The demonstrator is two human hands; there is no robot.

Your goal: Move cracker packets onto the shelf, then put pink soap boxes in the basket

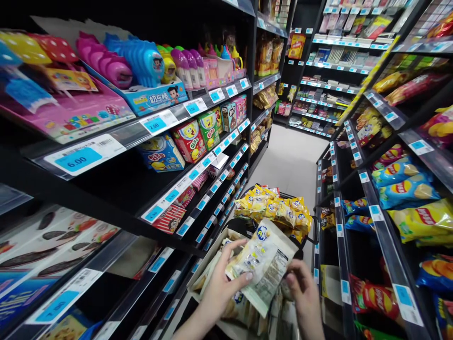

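Note:
In the head view, a pale snack bag (266, 264) with a blue logo is held tilted over an open cardboard box. My left hand (231, 271) grips its left side, thumb across the front and fingers behind. My right hand (300, 283) is at the bag's right edge with its fingers curled; the fingertips seem to touch the edge, though part of the contact is hidden. Below, more similar bags (244, 311) lie in the cardboard box (194, 282). Just beyond it are several yellow snack packets (271, 208) in a dark carrier.
Shelves on the left hold character-topped toys (141, 56) and small snack boxes (189, 140), with price labels along the edges. Chip bags (406, 182) fill the right shelves. A pale floor aisle (283, 156) runs between them towards a back shelf (334, 61).

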